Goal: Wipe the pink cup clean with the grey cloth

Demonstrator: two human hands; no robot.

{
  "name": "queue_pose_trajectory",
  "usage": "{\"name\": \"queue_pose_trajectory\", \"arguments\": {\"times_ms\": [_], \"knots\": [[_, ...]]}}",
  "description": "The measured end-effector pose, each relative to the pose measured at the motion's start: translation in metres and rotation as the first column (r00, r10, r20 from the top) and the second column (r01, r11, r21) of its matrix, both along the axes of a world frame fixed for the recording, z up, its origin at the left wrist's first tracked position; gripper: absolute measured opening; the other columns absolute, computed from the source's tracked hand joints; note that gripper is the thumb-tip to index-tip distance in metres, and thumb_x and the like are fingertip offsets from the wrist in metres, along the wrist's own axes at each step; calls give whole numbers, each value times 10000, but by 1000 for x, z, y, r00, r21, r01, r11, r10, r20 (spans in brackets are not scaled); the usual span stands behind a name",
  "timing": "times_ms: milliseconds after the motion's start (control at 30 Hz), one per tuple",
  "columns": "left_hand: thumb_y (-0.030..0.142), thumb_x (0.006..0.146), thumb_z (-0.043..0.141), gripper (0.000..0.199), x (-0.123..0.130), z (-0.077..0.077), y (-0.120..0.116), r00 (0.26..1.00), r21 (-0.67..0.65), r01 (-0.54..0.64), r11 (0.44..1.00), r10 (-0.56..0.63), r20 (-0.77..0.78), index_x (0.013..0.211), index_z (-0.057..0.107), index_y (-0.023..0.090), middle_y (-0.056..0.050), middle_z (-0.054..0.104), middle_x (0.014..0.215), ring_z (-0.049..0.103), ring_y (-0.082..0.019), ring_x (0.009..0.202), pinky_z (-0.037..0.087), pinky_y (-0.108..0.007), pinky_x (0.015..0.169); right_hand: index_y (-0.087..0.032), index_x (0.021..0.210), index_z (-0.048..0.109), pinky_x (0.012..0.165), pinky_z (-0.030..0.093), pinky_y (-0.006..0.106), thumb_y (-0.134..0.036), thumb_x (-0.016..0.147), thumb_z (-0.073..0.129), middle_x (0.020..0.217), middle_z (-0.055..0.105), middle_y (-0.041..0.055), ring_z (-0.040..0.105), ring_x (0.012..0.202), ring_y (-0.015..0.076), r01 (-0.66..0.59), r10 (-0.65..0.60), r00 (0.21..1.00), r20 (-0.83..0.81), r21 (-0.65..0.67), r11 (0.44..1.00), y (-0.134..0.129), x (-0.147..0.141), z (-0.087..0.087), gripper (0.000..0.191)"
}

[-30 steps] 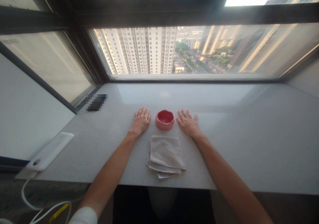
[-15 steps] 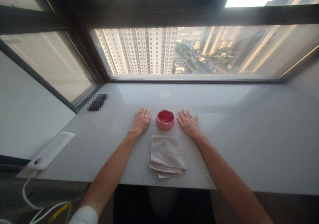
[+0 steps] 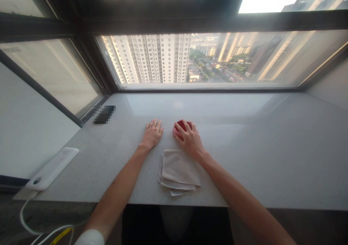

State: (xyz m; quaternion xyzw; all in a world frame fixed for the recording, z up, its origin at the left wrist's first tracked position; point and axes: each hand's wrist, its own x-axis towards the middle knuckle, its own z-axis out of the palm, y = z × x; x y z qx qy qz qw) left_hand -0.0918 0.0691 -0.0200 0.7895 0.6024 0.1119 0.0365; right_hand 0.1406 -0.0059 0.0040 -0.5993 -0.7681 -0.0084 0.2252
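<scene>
My right hand (image 3: 191, 139) is over the small red ashtray (image 3: 175, 130), its fingers curled across the rim from above and its thumb at the near left side. Much of the ashtray is hidden under that hand; it sits on the pale speckled windowsill counter (image 3: 244, 158). To the left, my left hand (image 3: 152, 133) lies flat on the counter with fingers stretched out, holding nothing. Between my forearms, nearer the front edge, is a folded beige cloth (image 3: 179, 168), which neither hand grips.
A white power strip (image 3: 54, 168) with a white cable (image 3: 23, 216) lies at the left edge. Farther back on the left is a pixelated dark object (image 3: 104, 115). Dark window frames (image 3: 190, 90) border the counter's far side.
My right hand has moved left from the bare counter onto the ashtray and taken hold of it. My left hand has stayed flat; the view has shifted slightly.
</scene>
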Motion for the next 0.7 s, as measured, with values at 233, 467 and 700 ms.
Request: {"name": "queue_pose_trajectory", "arguments": {"times_ms": [233,467,700], "knots": [[416,1132,353,632,1,4,-2,1000,-28,-4,1000,4,6,1694,443,140,-174,351,1808,309,-336,1702,213,-540,1407,-235,1624,596,1131,504,673,-552,1091,438,1713,479,182,394,1500,508,489,-490,871,36,36,871,8,158,-8,640],[430,1134,343,626,2,5,-2,1000,-20,-15,1000,15,2,1693,449,171,-149,361,1809,307,-315,1706,224,-525,1406,-191,1653,552,1182,375,785,-581,1082,425,1768,370,245,258,1602,566,729,-729,684,-9,13,684,4,252,-4,703],[430,1129,342,636,1,2,0,1000,-10,-16,1000,16,-5,1692,454,155,-159,361,1807,317,-325,1702,218,-519,1409,-274,1787,256,1359,257,653,-459,1144,395,1843,290,114,172,1734,350,-74,76,997,-20,77,994,-88,48,19,683]]}}
